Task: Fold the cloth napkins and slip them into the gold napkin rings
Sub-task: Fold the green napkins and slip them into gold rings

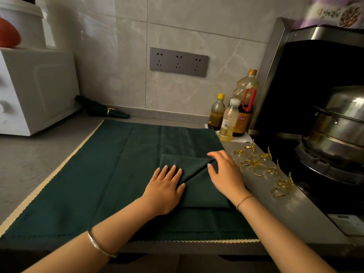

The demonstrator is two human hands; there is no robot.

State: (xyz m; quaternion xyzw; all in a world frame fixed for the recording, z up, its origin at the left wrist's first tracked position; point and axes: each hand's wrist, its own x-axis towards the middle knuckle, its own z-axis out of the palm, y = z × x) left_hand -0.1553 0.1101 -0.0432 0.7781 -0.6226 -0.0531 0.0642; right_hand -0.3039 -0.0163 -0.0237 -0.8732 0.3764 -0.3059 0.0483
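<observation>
Currently presses the left hand (164,186) palm-down on the left part of a folded dark green napkin (204,194), fingers straight and close together, tips pointing to 12 o'clock, thumb by the diagonal fold. Lays the right hand (226,174) over the napkin's right edge, fingers spread wide and gently arched, fingertips touching the turned-over flap, gripping nothing. Wears a silver bangle (99,245) on the left wrist and a thin cord bracelet (243,200) on the right. Works on top of a larger dark green cloth (108,164) with a cream scalloped border, spread flat over the grey countertop (29,160), the napkin toward that cloth's 4 o'clock corner. Has loose gold napkin rings (260,164) with leaf-like sprigs scattered on the counter at 3 o'clock of the napkin, just beside the right hand. Has one finished napkin (98,108), already through a gold ring (109,110), lying by the wall at 11 o'clock, next to a white appliance (39,89). At 1 o'clock, three bottles (228,121) grouped against the wall; past the rings at 3 o'clock, a stacked steel steamer pot (338,125) on a dark stove (287,142); at 12 o'clock on the tiled wall (118,56), a grey triple socket (178,62).
</observation>
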